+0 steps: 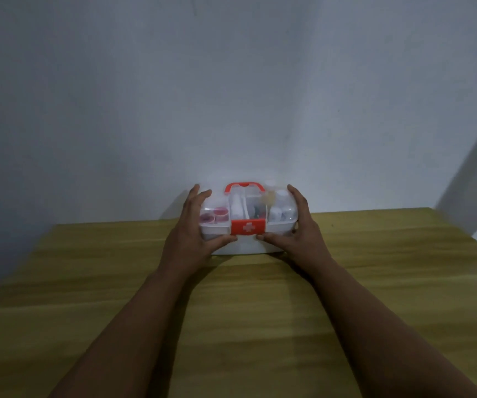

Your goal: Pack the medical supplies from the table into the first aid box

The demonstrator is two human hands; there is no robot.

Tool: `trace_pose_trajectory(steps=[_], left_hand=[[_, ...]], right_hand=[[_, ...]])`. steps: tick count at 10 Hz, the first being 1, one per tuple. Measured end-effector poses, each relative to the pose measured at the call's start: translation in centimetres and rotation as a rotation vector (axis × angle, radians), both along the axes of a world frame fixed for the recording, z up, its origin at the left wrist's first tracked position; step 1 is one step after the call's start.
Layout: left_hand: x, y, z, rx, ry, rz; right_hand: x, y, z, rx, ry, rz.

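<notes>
A small white first aid box (247, 248) with a clear lid stands at the far edge of the wooden table (231, 311). Its lid is down, with a red handle (244, 186) on top and a red latch (248, 227) bearing a white cross at the front. Through the lid I see red-pink rolls (215, 217) on the left, white items in the middle and white bottles (281, 212) on the right. My left hand (194, 225) clasps the box's left end and my right hand (297, 228) its right end, thumbs along the front below the latch.
A plain grey-white wall (231, 96) rises right behind the table's far edge. A pale vertical edge or post (472, 173) leans at the right. The tabletop stretches toward me on both sides of my forearms.
</notes>
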State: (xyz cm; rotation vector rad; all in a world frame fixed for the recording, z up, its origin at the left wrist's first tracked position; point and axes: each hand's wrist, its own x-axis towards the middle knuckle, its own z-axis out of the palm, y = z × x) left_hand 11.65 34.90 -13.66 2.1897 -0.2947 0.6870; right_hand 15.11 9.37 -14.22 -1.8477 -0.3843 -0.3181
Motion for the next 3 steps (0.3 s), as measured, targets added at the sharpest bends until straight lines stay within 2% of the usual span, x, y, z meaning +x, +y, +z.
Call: trace_pose_trajectory(steps=[1, 2, 3], left_hand=[[-0.1, -0.1, -0.4, 0.006, -0.009, -0.015], [-0.7, -0.4, 1.5, 0.021, 0.060, 0.009], [-3.1, -1.2, 1.5, 0.081, 0.143, 0.110]], right_hand=[[-0.4, 0.2, -0.3, 0.021, 0.011, -0.008], [-1.0, 0.4, 0.9, 0.057, 0.074, 0.017], [-4.8, 1.4, -0.2, 0.020, 0.131, -0.092]])
